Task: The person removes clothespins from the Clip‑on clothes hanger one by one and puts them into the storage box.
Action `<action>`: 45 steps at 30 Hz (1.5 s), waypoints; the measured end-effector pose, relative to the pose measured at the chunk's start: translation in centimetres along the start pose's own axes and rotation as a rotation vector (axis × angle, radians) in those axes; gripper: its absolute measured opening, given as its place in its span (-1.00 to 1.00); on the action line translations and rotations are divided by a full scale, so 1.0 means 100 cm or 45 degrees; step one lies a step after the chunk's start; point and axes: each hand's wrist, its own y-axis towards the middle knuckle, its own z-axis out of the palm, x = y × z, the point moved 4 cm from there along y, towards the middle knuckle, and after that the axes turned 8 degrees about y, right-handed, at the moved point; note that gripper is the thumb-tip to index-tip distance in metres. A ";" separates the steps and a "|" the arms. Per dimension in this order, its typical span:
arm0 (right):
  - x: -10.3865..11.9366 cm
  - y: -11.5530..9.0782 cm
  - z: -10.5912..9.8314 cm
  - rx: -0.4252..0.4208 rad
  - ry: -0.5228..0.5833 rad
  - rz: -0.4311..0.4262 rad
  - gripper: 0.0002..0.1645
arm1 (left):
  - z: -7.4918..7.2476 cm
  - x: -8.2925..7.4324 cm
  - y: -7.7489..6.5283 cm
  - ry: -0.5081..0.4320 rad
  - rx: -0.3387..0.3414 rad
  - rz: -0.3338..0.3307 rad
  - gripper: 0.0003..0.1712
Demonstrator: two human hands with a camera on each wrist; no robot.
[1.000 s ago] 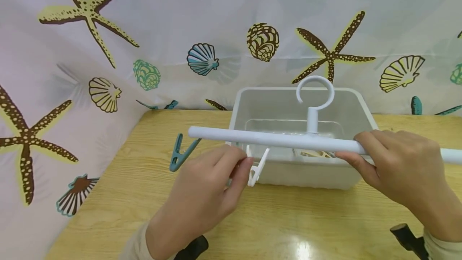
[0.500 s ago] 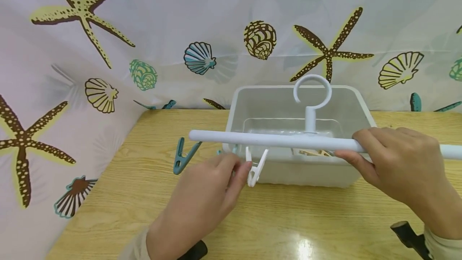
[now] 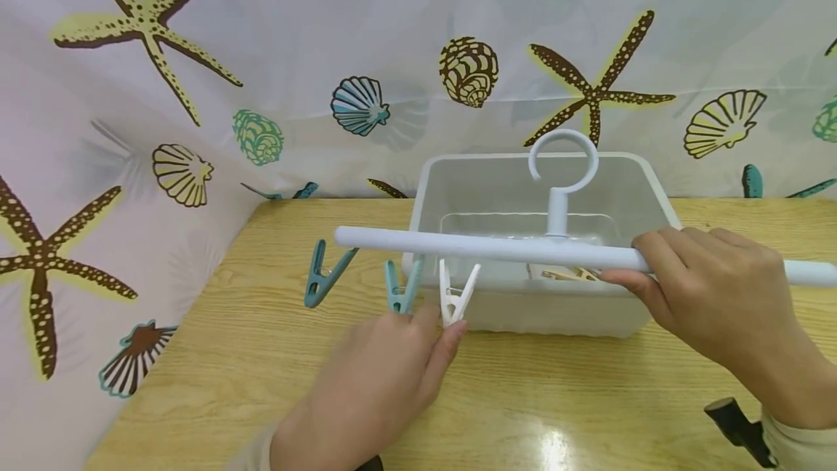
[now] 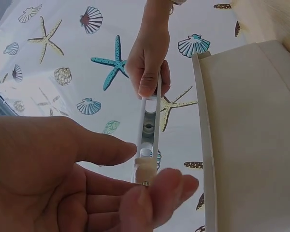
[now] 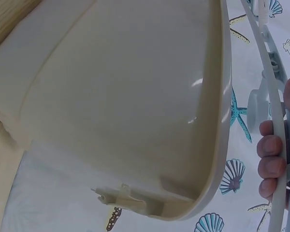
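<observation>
My right hand [image 3: 719, 296] grips the bar of a white clip hanger [image 3: 497, 246], its round hook pointing up. Under the left part of the bar hang a dark teal clip [image 3: 322, 278], a lighter teal clip [image 3: 400, 289] and a white clip [image 3: 451, 304], their prongs spread upward in a V. Just below the white clip is my left hand [image 3: 373, 376], blurred, with thumb and fingertips at the clip's lower end. The left wrist view shows the thumb and fingers of the left hand [image 4: 96, 164] apart on either side of the clip end.
Behind the hanger a pale plastic bin [image 3: 510, 318] stands on the wooden table [image 3: 556, 391], with small wooden pieces [image 3: 565, 275] inside. A curtain [image 3: 405, 13] printed with shells and starfish hangs at the back and left.
My left hand has loosened its pinch on the white clip and dropped slightly, uncovering the lighter teal clip. The right hand still grips the bar, which has shifted slightly left.
</observation>
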 end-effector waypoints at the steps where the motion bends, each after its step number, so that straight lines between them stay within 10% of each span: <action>1: 0.000 0.000 0.000 -0.013 -0.002 0.002 -0.29 | 0.000 -0.001 0.000 -0.019 0.006 -0.004 -0.68; 16: 0.007 0.002 0.001 -0.067 -0.028 -0.006 -0.29 | 0.010 0.002 0.010 -0.084 -0.110 -0.154 -0.59; 36: 0.010 -0.009 0.009 0.081 0.030 0.103 -0.27 | 0.002 -0.003 0.009 -0.083 -0.425 -0.104 -0.64; 45: 0.014 -0.009 0.011 0.169 0.027 0.135 -0.26 | -0.004 0.000 0.007 0.030 -0.569 0.047 -0.67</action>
